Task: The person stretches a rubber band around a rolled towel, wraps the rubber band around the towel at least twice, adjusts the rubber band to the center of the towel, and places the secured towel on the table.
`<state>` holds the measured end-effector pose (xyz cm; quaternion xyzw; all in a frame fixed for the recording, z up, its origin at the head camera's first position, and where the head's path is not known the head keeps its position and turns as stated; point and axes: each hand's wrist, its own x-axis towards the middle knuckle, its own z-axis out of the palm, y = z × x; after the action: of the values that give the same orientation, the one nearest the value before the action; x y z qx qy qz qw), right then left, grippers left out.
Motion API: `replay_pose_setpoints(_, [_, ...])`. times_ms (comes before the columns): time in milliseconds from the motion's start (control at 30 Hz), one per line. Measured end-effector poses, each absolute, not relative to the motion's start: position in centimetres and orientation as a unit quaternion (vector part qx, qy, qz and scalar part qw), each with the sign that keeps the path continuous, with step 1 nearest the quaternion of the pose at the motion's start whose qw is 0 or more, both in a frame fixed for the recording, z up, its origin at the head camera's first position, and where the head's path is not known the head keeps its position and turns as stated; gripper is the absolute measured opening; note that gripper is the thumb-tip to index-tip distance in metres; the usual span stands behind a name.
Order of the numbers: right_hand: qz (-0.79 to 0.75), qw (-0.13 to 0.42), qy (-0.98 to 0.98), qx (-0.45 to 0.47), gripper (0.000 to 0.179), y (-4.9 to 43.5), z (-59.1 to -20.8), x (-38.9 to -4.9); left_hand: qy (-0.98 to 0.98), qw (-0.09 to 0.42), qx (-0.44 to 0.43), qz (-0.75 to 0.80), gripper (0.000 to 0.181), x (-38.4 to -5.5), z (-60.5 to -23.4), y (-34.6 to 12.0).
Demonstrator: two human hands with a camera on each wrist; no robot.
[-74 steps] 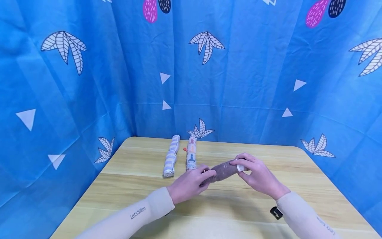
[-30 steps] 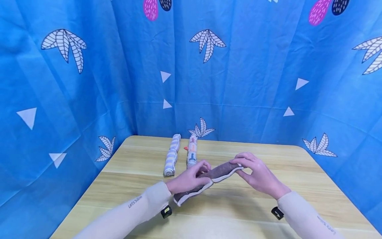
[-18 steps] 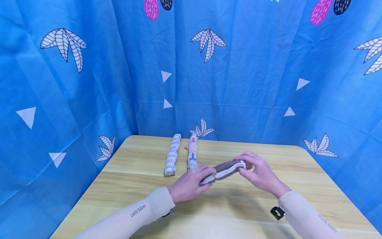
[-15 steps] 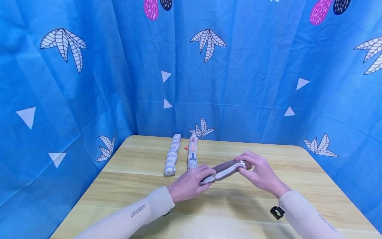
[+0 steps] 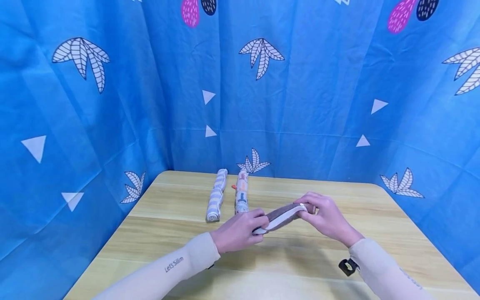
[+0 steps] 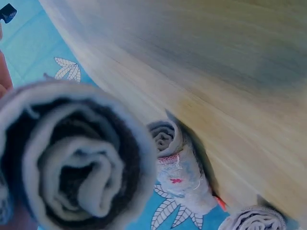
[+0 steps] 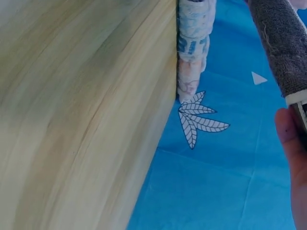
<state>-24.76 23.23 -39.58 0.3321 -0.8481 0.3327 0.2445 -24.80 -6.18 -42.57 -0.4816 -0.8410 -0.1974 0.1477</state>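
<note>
A brown towel with a white edge (image 5: 281,218) is rolled into a tube and held above the table between both hands. My left hand (image 5: 240,231) grips its left end, and my right hand (image 5: 325,216) pinches the right end between thumb and fingers. In the left wrist view the near end of the brown towel (image 6: 103,189) shows its coiled layers. The right wrist view catches the brown towel's terry surface (image 7: 283,48) and my right hand's thumb side (image 7: 296,167). Beyond my left hand lies a rolled patterned towel (image 5: 241,192) with a small orange tag.
Left of the patterned roll, a rolled striped towel (image 5: 216,198) lies roughly parallel to it, with a gap between them. Both rest toward the back left of the wooden table (image 5: 330,266). A blue printed curtain (image 5: 315,104) surrounds the table's back and sides.
The white edge, out of sight along the brown towel earlier, now runs along its front. One second ago its left part hung past my left hand; now my left hand grips the rolled end.
</note>
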Motion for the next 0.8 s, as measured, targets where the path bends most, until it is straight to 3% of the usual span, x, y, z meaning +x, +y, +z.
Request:
replay_pose_setpoints(67, [0.345,0.227,-0.855,0.313,0.030,23.5,-39.5,-24.7,-0.838,0.125,-0.480,-0.227,0.019,-25.0,-42.6,-6.1])
replay_pose_setpoints(167, [0.352,0.209,-0.863,0.295,0.030,23.7,-39.4,-24.6,-0.836,0.042,-0.450,-0.311,0.022,-25.2,-42.7,-6.0])
replay_pose_setpoints(333, [0.318,0.232,-0.856,0.337,0.050,23.7,-39.3,-24.2,-0.799,-0.088,-0.376,-0.460,0.024,-25.9,-43.1,-6.5])
replay_pose_setpoints(467, [0.243,0.277,-0.845,0.387,0.064,23.2,-39.2,-23.8,-0.772,-0.128,-0.355,-0.511,0.023,-26.4,-42.8,-7.1])
replay_pose_setpoints(633, [0.181,0.325,-0.825,0.426,0.063,22.7,-39.2,-23.8,-0.744,-0.167,-0.349,-0.544,0.023,-26.6,-42.3,-7.2])
replay_pose_setpoints(800, [0.198,0.322,-0.815,0.439,0.054,22.8,-39.3,-24.2,-0.764,-0.128,-0.367,-0.516,0.024,-25.9,-42.2,-7.1])
